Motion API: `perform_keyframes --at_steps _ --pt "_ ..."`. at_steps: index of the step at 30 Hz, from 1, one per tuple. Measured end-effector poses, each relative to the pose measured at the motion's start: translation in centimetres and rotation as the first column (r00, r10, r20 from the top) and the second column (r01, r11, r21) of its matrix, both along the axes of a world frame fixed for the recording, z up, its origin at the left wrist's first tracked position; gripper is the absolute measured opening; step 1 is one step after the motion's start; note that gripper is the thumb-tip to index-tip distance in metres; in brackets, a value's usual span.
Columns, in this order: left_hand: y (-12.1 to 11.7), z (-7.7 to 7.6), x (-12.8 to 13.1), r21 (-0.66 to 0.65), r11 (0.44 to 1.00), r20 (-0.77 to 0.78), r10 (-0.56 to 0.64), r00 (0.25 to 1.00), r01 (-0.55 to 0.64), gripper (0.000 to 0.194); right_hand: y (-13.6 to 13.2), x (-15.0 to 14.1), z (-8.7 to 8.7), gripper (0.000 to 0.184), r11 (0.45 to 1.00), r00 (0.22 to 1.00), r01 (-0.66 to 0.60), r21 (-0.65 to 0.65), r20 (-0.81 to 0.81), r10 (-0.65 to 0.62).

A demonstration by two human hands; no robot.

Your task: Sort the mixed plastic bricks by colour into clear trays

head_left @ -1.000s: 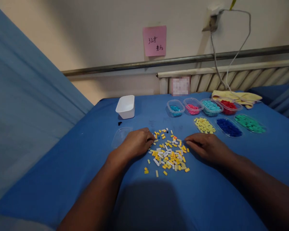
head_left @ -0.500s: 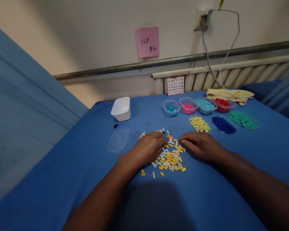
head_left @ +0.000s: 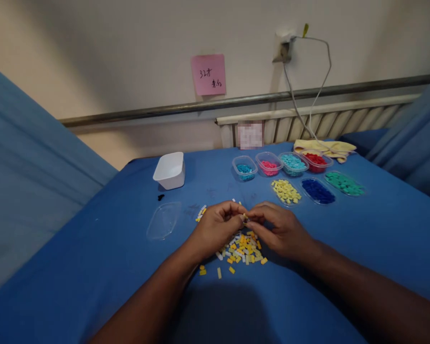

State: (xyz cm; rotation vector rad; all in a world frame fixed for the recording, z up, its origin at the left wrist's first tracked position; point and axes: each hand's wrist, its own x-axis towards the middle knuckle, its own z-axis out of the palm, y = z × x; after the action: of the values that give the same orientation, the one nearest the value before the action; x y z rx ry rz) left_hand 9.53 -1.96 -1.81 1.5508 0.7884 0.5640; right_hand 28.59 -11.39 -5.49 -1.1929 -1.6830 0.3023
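Blue table [head_left: 93, 267]: both hands pinch bricks [head_left: 245, 246].

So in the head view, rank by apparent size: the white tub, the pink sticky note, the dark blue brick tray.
1. Pink sticky note, though it hangs farther off on the wall.
2. White tub and dark blue brick tray look much alike; I will not rank them.

Dim, warm indoor light; soft shadow near bottom edge; wide-angle bending at edges.
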Motion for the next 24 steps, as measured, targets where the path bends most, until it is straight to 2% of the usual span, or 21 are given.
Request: perform_keyframes --at_steps 2,4,13,16,18,20,22,24 --pt "-0.6 0.0 0.6 -0.132 0.99 0.062 0.058 0.996 -0.049 0.028 0.1 -0.5 0.2 0.012 0.999 0.999 0.036 0.034 -0.013 -0.036" --pt "-0.7 -0.1 0.8 -0.2 0.977 0.066 0.093 0.994 -0.078 0.033 0.2 -0.6 0.3 0.011 0.998 0.999 0.044 0.054 0.012 -0.045" --pt "-1.1 -1.0 0.7 -0.213 0.977 0.066 0.035 0.997 -0.021 0.045 0.6 -0.4 0.1 0.014 0.997 0.999 0.031 0.064 0.016 -0.033" --pt "-0.7 -0.6 0.3 -0.08 0.994 0.031 0.071 0.997 -0.069 0.048 0.8 1.9 0.5 0.012 0.989 0.992 0.106 0.105 0.056 -0.113" --pt "0.1 0.1 -0.5 0.087 0.988 -0.031 0.131 0.991 -0.127 0.041 1.0 4.7 0.4 0.01 0.961 0.956 0.257 0.098 0.119 -0.268" --pt "1.1 1.1 -1.8 0.237 0.964 -0.118 0.151 0.981 -0.12 0.032 1.3 7.7 -0.2 0.013 0.902 0.873 0.429 0.042 0.239 -0.426" --pt "2.0 2.1 -3.3 0.294 0.956 -0.207 0.077 0.975 -0.013 0.026 1.6 10.3 -1.3 0.018 0.845 0.788 0.535 -0.012 0.368 -0.493" --pt "2.3 3.0 -4.5 0.321 0.931 -0.316 -0.067 0.946 0.173 0.02 1.7 11.9 -2.1 0.024 0.814 0.736 0.578 -0.051 0.464 -0.493"
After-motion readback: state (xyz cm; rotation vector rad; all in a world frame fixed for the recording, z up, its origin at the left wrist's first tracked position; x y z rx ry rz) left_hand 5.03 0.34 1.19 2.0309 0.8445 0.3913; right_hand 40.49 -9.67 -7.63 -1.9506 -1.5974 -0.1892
